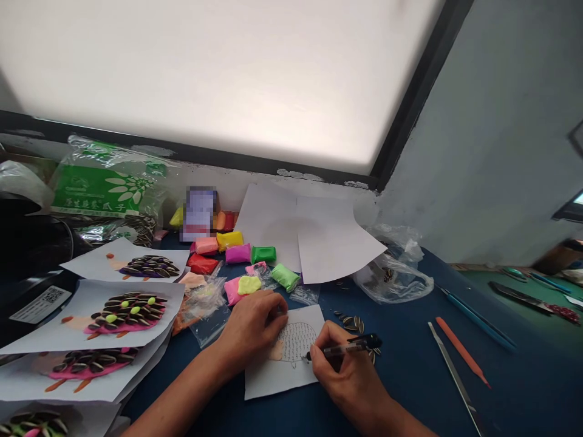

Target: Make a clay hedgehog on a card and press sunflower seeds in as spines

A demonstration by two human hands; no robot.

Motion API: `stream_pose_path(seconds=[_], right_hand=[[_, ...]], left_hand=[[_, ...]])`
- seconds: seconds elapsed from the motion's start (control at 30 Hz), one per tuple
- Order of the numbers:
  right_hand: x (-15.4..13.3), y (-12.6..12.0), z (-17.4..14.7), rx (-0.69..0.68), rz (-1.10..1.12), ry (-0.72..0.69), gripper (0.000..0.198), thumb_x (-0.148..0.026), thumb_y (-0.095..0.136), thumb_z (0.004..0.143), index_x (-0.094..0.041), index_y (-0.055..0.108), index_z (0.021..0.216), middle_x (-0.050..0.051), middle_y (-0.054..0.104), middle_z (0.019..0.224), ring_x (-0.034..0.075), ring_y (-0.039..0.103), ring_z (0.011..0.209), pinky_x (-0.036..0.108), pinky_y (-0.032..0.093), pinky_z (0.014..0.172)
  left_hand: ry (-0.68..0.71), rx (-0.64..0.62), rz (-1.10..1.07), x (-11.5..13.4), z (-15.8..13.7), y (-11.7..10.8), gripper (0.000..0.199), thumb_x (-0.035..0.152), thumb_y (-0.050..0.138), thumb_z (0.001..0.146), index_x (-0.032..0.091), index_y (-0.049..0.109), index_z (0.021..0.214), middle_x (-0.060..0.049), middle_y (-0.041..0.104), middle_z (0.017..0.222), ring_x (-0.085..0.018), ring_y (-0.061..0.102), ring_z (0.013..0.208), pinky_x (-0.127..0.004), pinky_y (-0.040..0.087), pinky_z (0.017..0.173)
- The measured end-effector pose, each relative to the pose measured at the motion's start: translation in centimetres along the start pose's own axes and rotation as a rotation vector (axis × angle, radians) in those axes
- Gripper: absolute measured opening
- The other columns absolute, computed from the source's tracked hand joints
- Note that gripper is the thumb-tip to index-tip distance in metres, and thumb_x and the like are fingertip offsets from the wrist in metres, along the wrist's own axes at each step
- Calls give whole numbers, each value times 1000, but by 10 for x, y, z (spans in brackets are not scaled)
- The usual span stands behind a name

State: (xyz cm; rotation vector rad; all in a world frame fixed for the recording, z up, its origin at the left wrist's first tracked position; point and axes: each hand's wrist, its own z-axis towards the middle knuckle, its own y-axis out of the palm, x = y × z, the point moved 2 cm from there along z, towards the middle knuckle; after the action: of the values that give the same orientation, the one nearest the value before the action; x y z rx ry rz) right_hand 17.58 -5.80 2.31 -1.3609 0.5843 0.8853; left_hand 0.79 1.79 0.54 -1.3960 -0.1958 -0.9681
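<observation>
A small white sheet of paper [268,383] lies on the dark blue table, bearing a drawn hedgehog outline [298,341] filled with short pen strokes and a peach-coloured patch at its left. My left hand [255,321], fingers curled, holds the sheet at its upper left. In my right hand [341,364] is a black pen [350,347], its tip at the lower right of the outline. Sunflower seeds [350,321] lie just beyond that hand, partly hidden by it. Past my left hand is yellow clay [249,284] on a pink clay packet [234,291].
Hedgehog pictures with seeds [127,312] are stacked at the left. Coloured clay packets [238,253], a phone [199,212] and white sheets [337,237] stand behind. A plastic bag [396,282], an orange tool [462,352], a metal blade [455,376] and blue tweezers [478,318] lie right.
</observation>
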Motion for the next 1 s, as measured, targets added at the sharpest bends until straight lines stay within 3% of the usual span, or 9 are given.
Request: stream_pose_path(seconds=[0.3,1.0], right_hand=[[2,-6,2,67,-36,-50,19,-24,47,85,-21,42,66,-4,44,61,11,44,55,22,37,52],[1,-6,1,28,-55,-37,17,-21,47,84,-21,45,68,-4,45,61,11,45,54,21,36,50]], left_hand=[[1,-4,18,0,0,0,8,20,57,79,20,65,81,0,61,72,-14,54,68,-25,35,62],[-13,-4,11,1,-1,-1,8,20,57,79,20,65,81,0,60,72,-15,53,68,-26,34,61]])
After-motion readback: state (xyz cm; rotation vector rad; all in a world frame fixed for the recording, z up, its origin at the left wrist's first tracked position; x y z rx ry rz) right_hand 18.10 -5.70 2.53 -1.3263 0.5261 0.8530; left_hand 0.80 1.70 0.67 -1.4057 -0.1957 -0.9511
